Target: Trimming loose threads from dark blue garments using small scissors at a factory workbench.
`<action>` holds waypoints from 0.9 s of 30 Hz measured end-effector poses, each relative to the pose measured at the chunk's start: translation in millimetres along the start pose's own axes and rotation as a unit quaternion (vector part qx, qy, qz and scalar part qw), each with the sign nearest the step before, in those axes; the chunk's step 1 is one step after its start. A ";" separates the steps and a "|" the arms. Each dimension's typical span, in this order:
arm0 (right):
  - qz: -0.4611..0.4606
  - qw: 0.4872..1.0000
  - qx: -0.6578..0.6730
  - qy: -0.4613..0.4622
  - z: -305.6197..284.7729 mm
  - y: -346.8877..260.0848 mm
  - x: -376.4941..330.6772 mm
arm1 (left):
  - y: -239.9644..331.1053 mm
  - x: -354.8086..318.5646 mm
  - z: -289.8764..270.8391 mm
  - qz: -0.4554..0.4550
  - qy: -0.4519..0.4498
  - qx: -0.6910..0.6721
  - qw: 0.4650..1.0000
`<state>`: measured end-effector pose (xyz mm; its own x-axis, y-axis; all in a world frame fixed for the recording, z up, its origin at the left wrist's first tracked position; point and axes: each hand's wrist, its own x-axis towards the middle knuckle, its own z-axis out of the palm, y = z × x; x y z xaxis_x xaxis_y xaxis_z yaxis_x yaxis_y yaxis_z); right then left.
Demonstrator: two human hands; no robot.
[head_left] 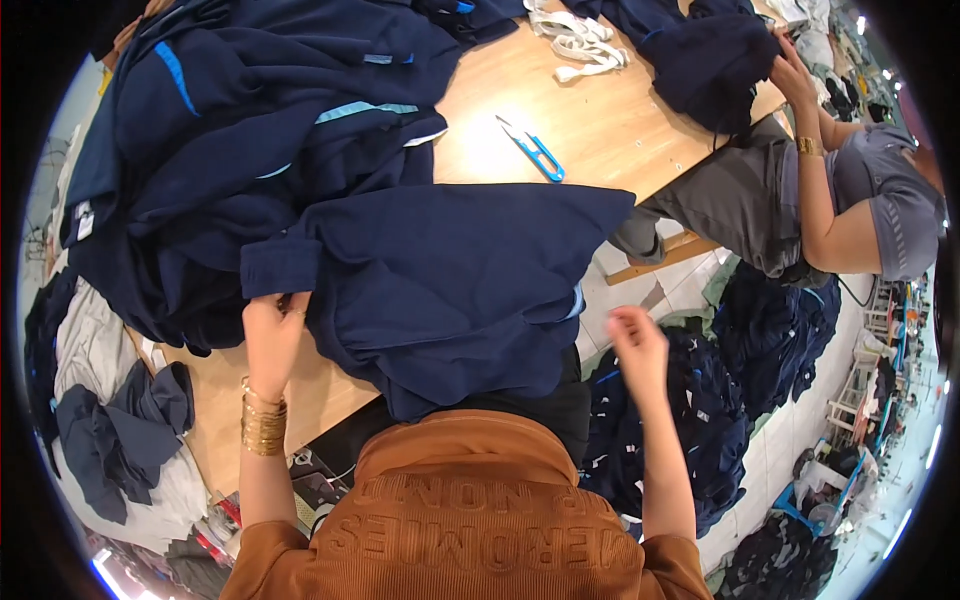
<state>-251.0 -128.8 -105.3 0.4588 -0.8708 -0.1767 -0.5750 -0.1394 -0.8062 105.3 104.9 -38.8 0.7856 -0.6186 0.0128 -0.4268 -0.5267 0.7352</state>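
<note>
A navy garment [450,270] lies in front of me, spread partly on the table and hanging over its edge toward my lap. At its left end, my left hand [276,325] is closed on the folded sleeve cuff [280,268], with the fingertips partly tucked under the cloth. My right hand [636,345] is raised in the air off the garment's right side, apart from it. Its fingers are bent and smeared by motion, so I cannot make out whether it holds anything. Beyond the garment, blue-handled thread snips [535,150] rest on the table.
A large heap of navy garments [250,130] covers the table's left side. White strips [585,45] lie at the far edge of the wooden table [480,100]. At right, a seated person [830,190] handles dark cloth. Piles of navy clothes [680,420] stand on the floor to my right.
</note>
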 end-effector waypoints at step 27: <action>-0.007 0.837 0.472 -0.275 37.3 -197.2 63.8 | 76.7 -3.1 86.7 -0.044 -0.204 -0.287 0.935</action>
<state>-83.1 -139.3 21.4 0.8534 -0.4866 -0.1867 0.1064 0.5133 -0.8516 31.2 15.9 -41.3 0.5195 -0.8203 -0.2392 0.0356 -0.2588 0.9653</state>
